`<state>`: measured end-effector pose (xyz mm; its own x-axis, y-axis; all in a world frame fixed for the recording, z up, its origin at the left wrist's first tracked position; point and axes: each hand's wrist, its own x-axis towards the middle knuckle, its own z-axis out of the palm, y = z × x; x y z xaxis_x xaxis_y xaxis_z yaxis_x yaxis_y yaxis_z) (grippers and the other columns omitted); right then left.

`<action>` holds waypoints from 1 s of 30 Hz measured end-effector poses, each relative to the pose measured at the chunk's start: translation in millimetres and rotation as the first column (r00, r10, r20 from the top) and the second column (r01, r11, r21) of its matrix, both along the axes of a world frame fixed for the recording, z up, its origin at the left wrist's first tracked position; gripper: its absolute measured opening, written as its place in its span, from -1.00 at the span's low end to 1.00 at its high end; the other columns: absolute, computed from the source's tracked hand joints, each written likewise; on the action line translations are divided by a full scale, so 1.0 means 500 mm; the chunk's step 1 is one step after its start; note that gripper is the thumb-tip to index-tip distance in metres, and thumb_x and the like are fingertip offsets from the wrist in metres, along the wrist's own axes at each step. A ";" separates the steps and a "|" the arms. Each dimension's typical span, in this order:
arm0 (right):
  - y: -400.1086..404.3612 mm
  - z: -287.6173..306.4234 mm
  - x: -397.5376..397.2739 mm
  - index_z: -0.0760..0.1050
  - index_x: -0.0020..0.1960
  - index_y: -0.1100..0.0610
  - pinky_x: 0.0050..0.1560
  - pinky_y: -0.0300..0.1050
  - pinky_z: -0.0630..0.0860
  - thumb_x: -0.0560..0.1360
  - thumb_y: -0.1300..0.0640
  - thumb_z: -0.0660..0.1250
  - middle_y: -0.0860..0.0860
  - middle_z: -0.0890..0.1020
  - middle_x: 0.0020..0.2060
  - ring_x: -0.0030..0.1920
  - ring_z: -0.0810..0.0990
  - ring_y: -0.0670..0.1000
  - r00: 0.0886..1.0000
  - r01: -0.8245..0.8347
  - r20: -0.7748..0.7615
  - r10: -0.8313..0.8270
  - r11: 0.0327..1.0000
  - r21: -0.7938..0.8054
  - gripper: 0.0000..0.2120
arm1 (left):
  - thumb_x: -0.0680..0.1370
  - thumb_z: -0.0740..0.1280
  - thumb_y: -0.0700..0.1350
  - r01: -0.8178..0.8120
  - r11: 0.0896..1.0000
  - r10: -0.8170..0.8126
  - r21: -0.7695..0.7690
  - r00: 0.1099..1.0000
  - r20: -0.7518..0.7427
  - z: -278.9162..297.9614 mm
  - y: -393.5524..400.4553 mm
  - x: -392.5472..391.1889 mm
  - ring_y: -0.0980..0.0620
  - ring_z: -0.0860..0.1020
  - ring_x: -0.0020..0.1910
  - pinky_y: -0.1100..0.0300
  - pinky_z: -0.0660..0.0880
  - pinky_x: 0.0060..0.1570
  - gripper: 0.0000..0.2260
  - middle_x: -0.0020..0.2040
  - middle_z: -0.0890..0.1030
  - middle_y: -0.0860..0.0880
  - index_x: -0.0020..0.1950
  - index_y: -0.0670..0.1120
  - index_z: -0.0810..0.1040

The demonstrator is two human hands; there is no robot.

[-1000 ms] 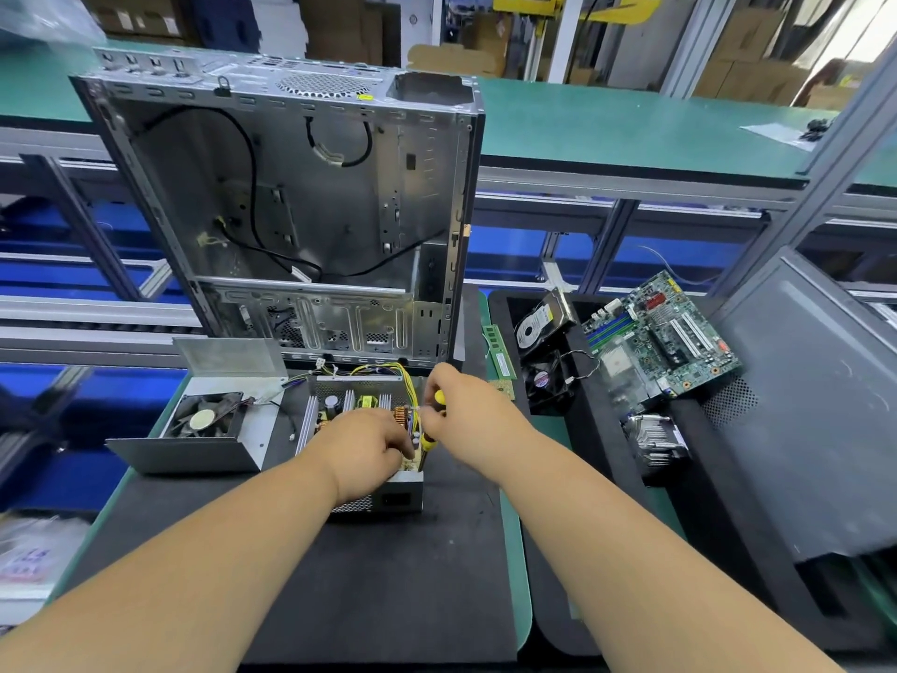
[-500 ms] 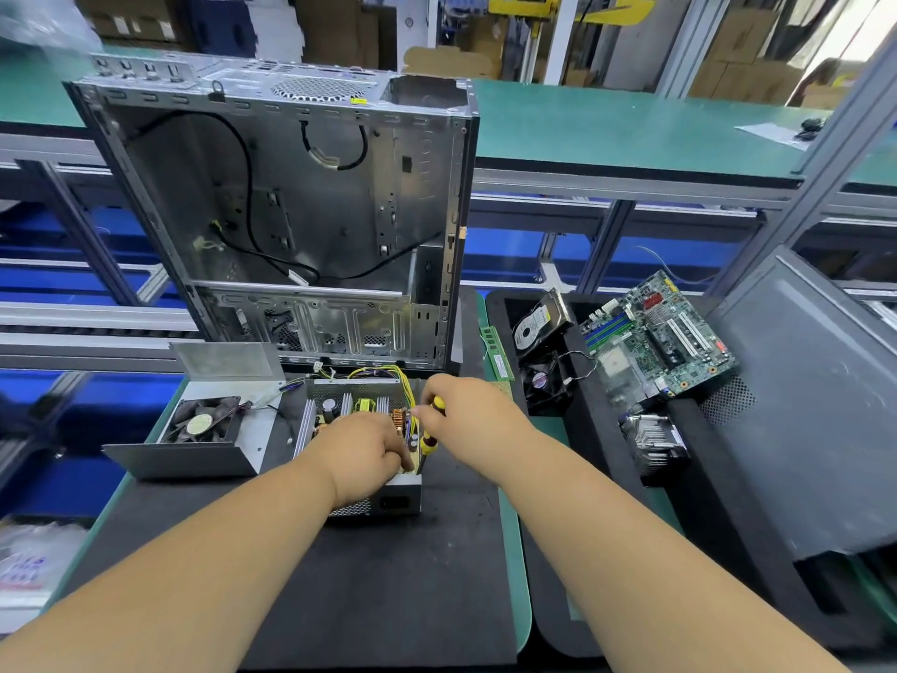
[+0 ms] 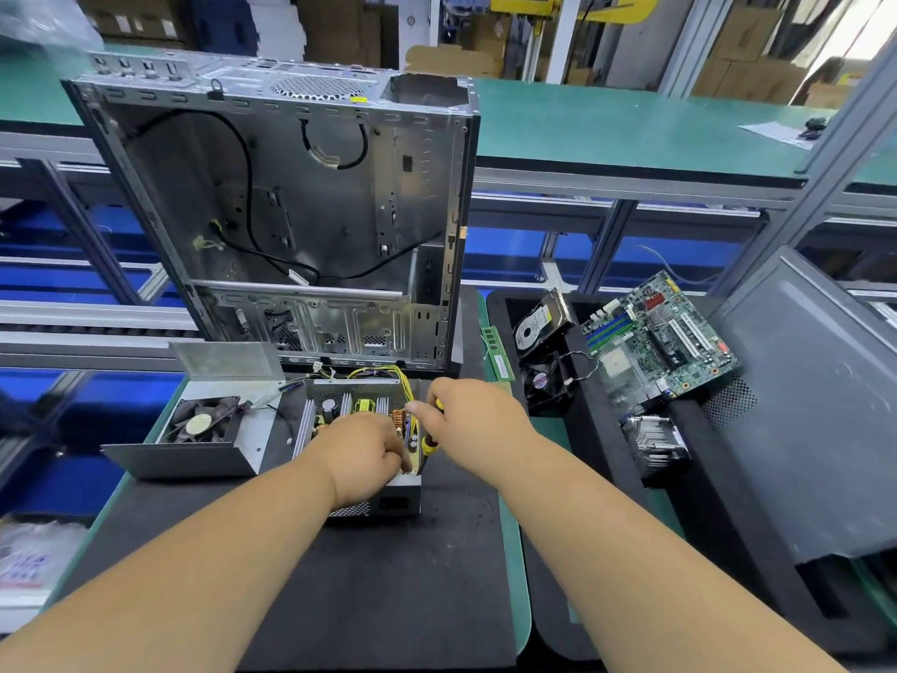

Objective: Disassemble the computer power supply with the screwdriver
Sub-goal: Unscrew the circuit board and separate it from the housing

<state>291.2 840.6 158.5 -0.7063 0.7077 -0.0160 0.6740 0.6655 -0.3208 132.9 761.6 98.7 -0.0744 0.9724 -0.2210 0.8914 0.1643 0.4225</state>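
Hands: L (image 3: 363, 454) on open PSU (image 3: 360, 416), R (image 3: 473, 425) grips yellow screwdriver (image 3: 430, 442).

You are working under bright, even overhead light, so shadows stay soft; only a faint one sits under your forearms on the black foam mat (image 3: 388, 575). Daylight blows out to white at the upper right corner. The bare grey metal computer case (image 3: 272, 206) shows dull sheen without hard glare, and the grey steel side panel (image 3: 801, 429) catches a pale wash. Your wide lens bends the green bench top (image 3: 606, 128) and the aluminium frame posts near the edges. The far left edge is smeared and soft; the centre is sharp.
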 end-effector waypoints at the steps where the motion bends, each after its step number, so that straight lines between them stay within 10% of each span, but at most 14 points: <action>1: 0.000 0.001 0.000 0.45 -0.05 0.10 -0.30 -0.08 0.34 0.63 -0.15 0.14 -0.01 0.56 -0.27 -0.19 0.52 0.08 1.000 -0.004 -0.001 0.004 1.000 -0.018 -0.67 | 0.50 0.22 -0.14 -0.001 1.000 0.001 0.005 1.000 0.005 0.000 0.000 0.000 0.07 0.48 0.13 0.09 0.44 0.18 -0.71 -0.04 0.51 0.18 -0.05 0.13 0.72; 14: -0.012 0.039 0.002 0.43 0.13 0.07 -0.23 -0.09 0.30 0.58 0.10 0.27 0.03 0.54 0.07 -0.12 0.46 0.05 0.999 -0.036 -0.020 0.032 0.975 -0.219 -0.86 | 0.47 0.23 -0.14 -0.024 1.000 0.023 0.021 0.999 0.027 -0.005 0.001 -0.003 0.07 0.48 0.11 0.07 0.47 0.15 -0.70 -0.01 0.54 0.17 -0.03 0.15 0.71; 23: -0.018 0.024 -0.002 0.22 0.00 0.09 -0.29 -0.04 0.27 0.62 -0.15 0.12 -0.02 0.42 -0.27 -0.22 0.41 0.11 0.996 -0.038 0.077 0.037 0.999 0.010 -0.70 | 0.46 0.24 -0.15 -0.028 0.999 0.026 0.038 0.998 0.050 -0.003 0.000 -0.004 0.07 0.50 0.12 0.08 0.45 0.17 -0.71 0.02 0.58 0.14 -0.05 0.13 0.71; 30: -0.008 0.023 -0.003 0.35 0.04 0.09 -0.41 -0.12 0.26 0.57 0.07 0.26 0.02 0.53 -0.16 -0.24 0.48 0.08 1.000 -0.012 -0.018 0.009 0.992 -0.124 -0.87 | 0.48 0.24 -0.14 -0.029 0.999 0.028 0.028 0.999 0.031 -0.001 -0.002 -0.002 0.07 0.49 0.12 0.08 0.45 0.18 -0.71 0.03 0.56 0.13 -0.01 0.14 0.71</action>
